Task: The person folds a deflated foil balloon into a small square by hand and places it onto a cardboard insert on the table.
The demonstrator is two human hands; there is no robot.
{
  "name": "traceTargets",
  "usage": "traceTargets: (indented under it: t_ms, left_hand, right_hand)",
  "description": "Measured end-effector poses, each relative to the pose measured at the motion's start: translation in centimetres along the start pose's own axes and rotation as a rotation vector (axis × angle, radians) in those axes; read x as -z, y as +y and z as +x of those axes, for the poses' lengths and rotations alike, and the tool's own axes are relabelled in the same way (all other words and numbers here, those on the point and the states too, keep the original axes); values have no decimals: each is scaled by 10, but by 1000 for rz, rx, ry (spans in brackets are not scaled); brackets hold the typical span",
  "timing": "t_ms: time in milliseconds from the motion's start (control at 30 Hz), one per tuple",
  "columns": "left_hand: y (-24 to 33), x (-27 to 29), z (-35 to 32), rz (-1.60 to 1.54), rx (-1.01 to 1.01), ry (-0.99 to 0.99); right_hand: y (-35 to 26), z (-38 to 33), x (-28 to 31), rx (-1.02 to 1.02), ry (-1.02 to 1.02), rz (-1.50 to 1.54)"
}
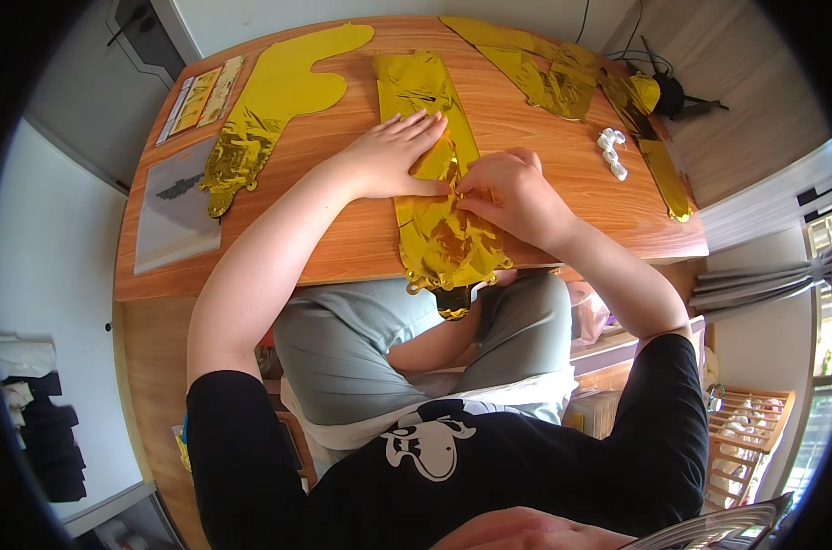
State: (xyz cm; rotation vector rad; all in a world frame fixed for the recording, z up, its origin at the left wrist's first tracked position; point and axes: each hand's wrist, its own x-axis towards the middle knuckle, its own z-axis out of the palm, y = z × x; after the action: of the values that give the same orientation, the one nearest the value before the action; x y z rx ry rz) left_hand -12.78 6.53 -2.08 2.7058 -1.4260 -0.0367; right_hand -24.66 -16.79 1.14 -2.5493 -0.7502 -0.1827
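Observation:
A flat gold foil balloon [448, 234] lies lengthwise in front of me, its lower end with small tabs hanging over the table's near edge. Across its middle, my left hand [399, 151] is spread flat, fingers outstretched and thumb reaching toward the right hand. My right hand [519, 194] is closed in a pinch just beside that thumb, at the balloon's right side. The fingertips appear to be on the foil, though what exactly they grip is too small to make out.
Another flat gold foil balloon [292, 78] lies at the left, near a clear plastic sleeve [173, 215] and printed cards [199, 99]. More gold foil [549, 73] lies far right. White ribbon rolls [611, 153] and a black object [677, 94] are on the right.

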Motion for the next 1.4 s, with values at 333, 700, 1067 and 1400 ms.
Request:
traceTargets:
  t_ms: [333,700,1067,1400]
  left_hand:
    - [2,3,0,-5,8,-4]
    - [2,3,1,-22,11,-1]
    - [1,-1,0,-11,-10,20]
    - [-1,-2,2,11,-3,-26]
  right_hand:
    - [-12,11,14,-118,-152,-164]
    - [-13,25,21,-110,-310,-295]
    - [-8,15,23,-105,-318,-156]
    - [37,-10,26,332,-66,1]
